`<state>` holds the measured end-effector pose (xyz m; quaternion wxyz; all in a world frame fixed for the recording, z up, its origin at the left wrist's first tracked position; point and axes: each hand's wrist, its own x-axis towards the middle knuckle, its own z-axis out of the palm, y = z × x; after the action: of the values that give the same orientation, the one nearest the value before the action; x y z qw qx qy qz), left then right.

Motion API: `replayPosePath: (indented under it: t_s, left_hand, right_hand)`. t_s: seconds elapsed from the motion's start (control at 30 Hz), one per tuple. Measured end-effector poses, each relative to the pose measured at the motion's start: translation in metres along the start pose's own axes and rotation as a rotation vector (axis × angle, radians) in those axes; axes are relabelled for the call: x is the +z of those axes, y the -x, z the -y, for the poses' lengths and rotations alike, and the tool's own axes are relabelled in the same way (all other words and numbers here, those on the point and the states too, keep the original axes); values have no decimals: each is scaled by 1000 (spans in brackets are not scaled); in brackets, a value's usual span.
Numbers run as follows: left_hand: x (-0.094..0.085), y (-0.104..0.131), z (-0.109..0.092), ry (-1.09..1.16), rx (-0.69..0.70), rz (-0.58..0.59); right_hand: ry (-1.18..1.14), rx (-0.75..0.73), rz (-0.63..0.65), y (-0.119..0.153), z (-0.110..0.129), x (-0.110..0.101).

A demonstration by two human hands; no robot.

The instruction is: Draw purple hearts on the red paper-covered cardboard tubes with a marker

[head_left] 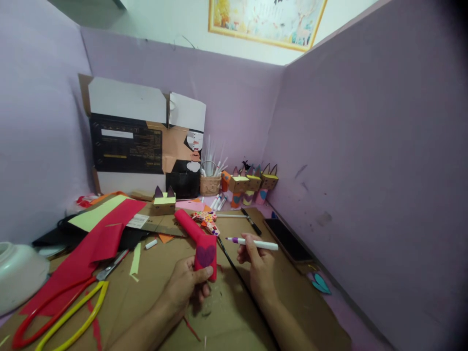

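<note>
My left hand is closed on a red paper tube, its thumb pressed on the lower front. A purple heart marks the side facing me. In my right hand is an uncapped white marker, its purple tip pointing left, a little apart from the tube. Behind the held tube lies a longer red roll. A glue gun with a colourful pattern rests close by, and its black cord runs under my right wrist. A white marker cap lies to the left.
Scissors with red and yellow handles, red paper and a white bowl occupy the left. Cat-eared cardboard figures and a basket stand behind. A phone lies by the right wall.
</note>
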<state>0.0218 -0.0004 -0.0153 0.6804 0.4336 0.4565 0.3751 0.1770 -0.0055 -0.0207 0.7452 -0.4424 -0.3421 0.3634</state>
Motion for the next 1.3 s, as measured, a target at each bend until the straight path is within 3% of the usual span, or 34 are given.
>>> replayPosePath:
  t_s: [0.3, 0.57, 0.63, 0.77, 0.83, 0.93, 1.07, 1.3]
  left_hand:
    - [-4, -3, 3, -4, 6, 6]
    - [-8, -5, 5, -18, 27, -7]
    - [-9, -4, 4, -8, 30, -12]
    - [-12, -5, 4, -23, 17, -30]
    - [-12, -7, 4, -39, 9, -29]
    - [-11, -9, 6, -60, -7, -16]
    - [-9, -7, 7, -81, -25, 6]
    - [-6, 0, -1, -80, -35, -19]
  right_hand:
    - [1, -27, 18, -2, 5, -1]
    - [187, -130, 23, 2, 2, -1]
    - [352, -203, -5, -6, 8, -8]
    - [993, -274, -55, -44, 32, -48]
    - [1301, -164, -91, -65, 43, -72]
    - [1593, 15, 14, -87, 49, -96]
    - [1772, 65, 130, -98, 42, -102]
    - [1791, 94, 177, -108, 34, -100]
